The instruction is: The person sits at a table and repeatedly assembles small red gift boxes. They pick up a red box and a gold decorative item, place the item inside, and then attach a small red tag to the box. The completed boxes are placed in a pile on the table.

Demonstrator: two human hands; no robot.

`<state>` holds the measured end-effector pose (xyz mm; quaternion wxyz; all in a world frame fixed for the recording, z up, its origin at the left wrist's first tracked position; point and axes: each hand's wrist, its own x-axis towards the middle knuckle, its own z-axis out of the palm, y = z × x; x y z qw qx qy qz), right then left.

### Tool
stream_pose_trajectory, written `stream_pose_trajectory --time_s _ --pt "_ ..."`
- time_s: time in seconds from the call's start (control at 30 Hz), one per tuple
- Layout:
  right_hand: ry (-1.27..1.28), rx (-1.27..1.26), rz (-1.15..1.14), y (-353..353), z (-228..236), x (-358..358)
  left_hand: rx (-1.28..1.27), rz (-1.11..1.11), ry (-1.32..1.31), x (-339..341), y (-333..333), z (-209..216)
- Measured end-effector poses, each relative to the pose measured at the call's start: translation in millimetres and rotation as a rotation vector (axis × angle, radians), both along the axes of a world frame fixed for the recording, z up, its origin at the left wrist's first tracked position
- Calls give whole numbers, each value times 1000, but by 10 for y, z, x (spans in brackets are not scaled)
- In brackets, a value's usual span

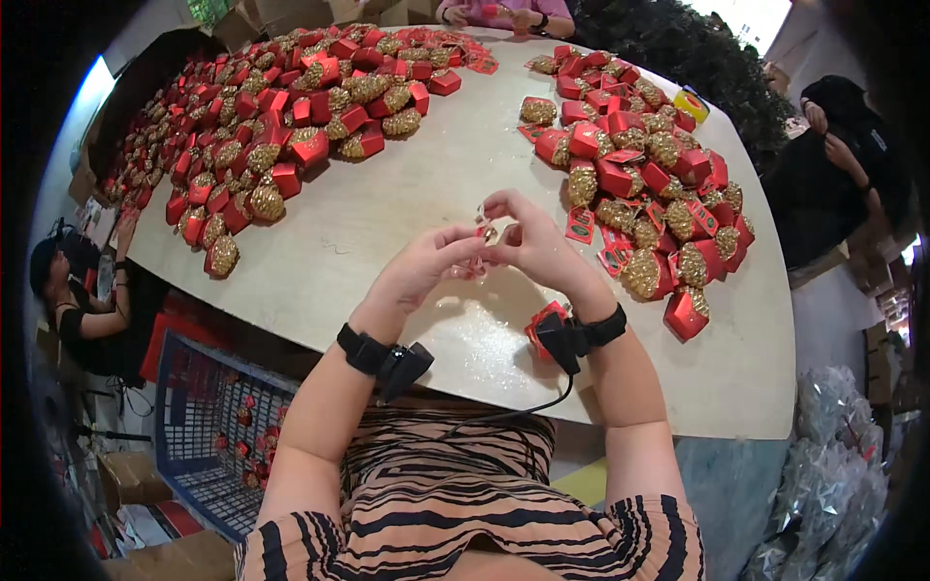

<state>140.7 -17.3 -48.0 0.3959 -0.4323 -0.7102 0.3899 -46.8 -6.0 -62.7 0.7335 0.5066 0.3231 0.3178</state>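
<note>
Over the middle of the table, my left hand [433,263] and my right hand [532,244] meet fingertip to fingertip. Both are closed in a pinch on a small gold-and-red piece [490,235]; my fingers cover most of it, and its kind is unclear. A red card tag or ornament [544,329] lies on the table beside my right wrist, partly behind the black wrist strap [581,336]. To the right spreads a heap of red-and-gold glittery ornaments [668,150], several with red card tags [580,225].
A larger pile of similar ornaments [291,121] covers the far left of the pale table [426,179]. Below its left edge stands a blue crate [199,455] with red pieces inside. Other people sit or stand at the left, far side and right. Silvery plastic wrapping [828,465] stands at lower right.
</note>
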Motion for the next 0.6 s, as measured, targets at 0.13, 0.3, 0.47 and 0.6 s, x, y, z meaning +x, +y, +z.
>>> stream_pose_trajectory --time_s 0.13,0.3,0.47,0.6 --pt "109 -47 -47 71 -86 12 52 22 76 -47 -19 43" --pt "27 135 -185 28 24 70 77 253 93 49 -51 46" --pt "267 107 -57 -85 176 -42 80 416 135 109 32 -120" --pt "425 7 -1 -38 109 -38 -9 359 124 154 32 -157"
